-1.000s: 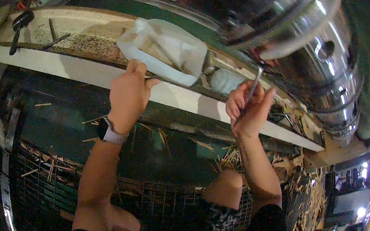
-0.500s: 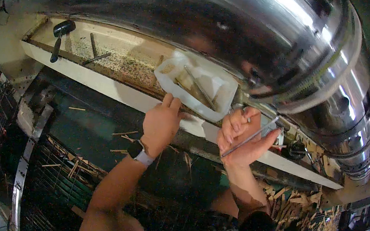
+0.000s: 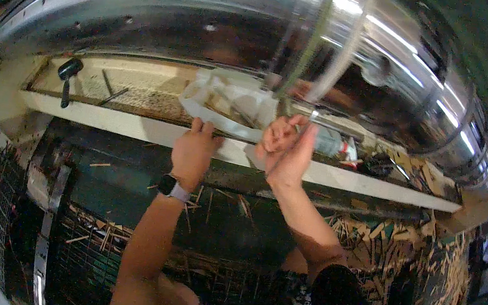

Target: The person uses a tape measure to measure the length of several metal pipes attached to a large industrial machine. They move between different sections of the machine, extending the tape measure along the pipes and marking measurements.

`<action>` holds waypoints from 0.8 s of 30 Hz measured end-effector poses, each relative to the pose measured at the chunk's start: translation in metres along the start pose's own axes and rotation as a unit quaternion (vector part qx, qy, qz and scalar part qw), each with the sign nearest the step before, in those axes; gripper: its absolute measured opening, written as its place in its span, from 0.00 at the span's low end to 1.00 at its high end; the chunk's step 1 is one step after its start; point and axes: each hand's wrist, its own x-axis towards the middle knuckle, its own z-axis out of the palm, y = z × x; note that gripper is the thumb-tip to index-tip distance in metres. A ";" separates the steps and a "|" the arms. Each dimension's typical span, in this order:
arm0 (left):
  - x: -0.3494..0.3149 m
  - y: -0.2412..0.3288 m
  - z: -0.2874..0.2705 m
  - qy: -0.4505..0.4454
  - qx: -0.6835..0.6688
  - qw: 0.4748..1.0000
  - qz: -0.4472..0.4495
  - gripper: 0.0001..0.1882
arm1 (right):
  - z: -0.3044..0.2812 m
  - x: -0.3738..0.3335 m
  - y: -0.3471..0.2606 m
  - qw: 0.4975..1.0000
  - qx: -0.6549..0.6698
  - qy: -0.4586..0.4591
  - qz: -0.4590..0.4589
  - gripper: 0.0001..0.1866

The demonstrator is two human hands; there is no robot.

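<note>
In my right hand (image 3: pixel 287 155) is a thin grey metal rod (image 3: pixel 297 141), slanting across the turned-up palm; its upper end points toward the big shiny cylinder. The fingers are curled, and the rod is blurred. My left hand (image 3: pixel 190 154), with a watch on its wrist, lies with fingers stretched over the pale front edge (image 3: pixel 135 126) of a long trough and holds nothing visible. Just beyond both hands, a white plastic tub (image 3: pixel 220 122) sits in the trough with a slim rod inside it. The right hand covers the tub's right end.
A large polished cylinder (image 3: pixel 167 35) with holes spans the back. At the trough's left lie a black mallet (image 3: pixel 70 70) and two dark rods (image 3: pixel 113 97). A grey can (image 3: pixel 328 142) lies right of my right hand. Wood strips (image 3: pixel 376 233) litter the area below.
The whole view has shifted, showing more of the cylinder. My right hand has come slightly nearer my left, and its rod stands steeper. The left hand stays at the trough's edge.
</note>
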 end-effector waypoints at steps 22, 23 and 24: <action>-0.006 -0.005 0.003 0.064 -0.056 0.996 0.017 0.18 | -0.058 0.011 -0.129 0.824 -0.557 -0.098 0.037 0.15; -0.006 -0.005 0.002 0.062 -0.056 0.996 0.016 0.17 | -0.058 0.013 -0.130 0.828 -0.548 -0.107 0.046 0.15; -0.006 -0.004 0.001 0.062 -0.054 0.997 0.012 0.17 | -0.058 0.015 -0.134 0.833 -0.539 -0.116 0.055 0.16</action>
